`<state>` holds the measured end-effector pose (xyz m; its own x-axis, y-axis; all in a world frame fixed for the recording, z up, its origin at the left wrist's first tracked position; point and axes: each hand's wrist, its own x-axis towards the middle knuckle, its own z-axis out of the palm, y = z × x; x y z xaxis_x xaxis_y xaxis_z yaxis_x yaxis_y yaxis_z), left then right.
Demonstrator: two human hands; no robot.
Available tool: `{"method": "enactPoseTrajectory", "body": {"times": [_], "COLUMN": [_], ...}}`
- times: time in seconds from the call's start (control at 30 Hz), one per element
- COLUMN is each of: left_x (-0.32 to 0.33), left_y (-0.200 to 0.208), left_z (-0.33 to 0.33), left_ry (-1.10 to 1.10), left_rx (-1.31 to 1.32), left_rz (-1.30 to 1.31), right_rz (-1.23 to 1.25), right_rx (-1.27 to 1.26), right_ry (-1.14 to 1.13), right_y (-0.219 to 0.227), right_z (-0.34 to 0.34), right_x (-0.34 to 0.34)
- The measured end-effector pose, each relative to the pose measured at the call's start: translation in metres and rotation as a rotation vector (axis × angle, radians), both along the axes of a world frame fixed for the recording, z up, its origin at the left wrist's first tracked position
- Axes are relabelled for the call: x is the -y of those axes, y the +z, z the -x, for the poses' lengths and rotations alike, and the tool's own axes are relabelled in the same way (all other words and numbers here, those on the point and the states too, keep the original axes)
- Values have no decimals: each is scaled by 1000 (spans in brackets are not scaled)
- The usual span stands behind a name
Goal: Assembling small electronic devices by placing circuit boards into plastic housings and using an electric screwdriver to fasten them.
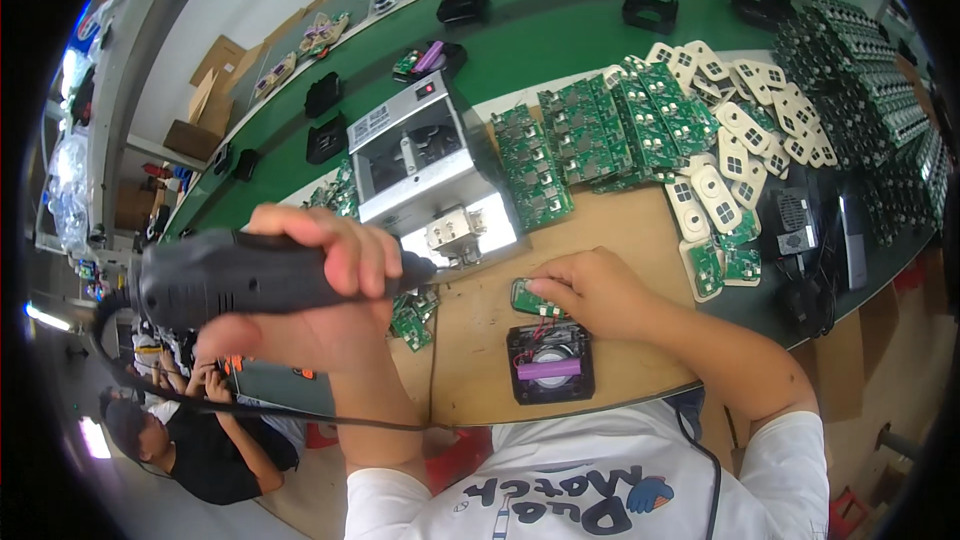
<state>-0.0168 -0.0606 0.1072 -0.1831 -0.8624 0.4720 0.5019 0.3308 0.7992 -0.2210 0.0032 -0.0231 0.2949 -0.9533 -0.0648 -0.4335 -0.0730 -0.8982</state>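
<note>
My left hand [320, 270] is wrapped round a black corded electric screwdriver [240, 278], held nearly level in the air. Its tip reaches the front of a metal screw feeder [455, 230]; whether it touches the outlet I cannot tell. My right hand [595, 290] pinches a small green circuit board [535, 298] just above the wooden work board. Red wires run from that circuit board to an open black plastic housing [550, 365] below it. Inside the housing lie a purple cylindrical battery [549, 369] and a round speaker-like part behind it.
Stacks of green circuit board panels [590, 130] stand behind, with cream button plates [720, 190] heaped to their right. Black housings [462, 5] sit along the green bench. The screwdriver's cable [300, 412] crosses the front edge. A person [215, 440] sits at the left.
</note>
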Motion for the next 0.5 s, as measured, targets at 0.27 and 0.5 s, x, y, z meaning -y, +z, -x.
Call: {"method": "enactPoseTrajectory", "body": {"times": [0.27,0.5], "left_x": [19,17], "left_y": [-13,-18], "left_z": [0,1], "left_ry": [99,96], "left_rx": [13,27], "left_rz": [-62,-91], "right_rz": [120,-1], "right_rx": [83,301], "right_ry": [-7,199], "right_y": [-3,-12], "right_z": [5,17], "right_x": [-6,-1]}}
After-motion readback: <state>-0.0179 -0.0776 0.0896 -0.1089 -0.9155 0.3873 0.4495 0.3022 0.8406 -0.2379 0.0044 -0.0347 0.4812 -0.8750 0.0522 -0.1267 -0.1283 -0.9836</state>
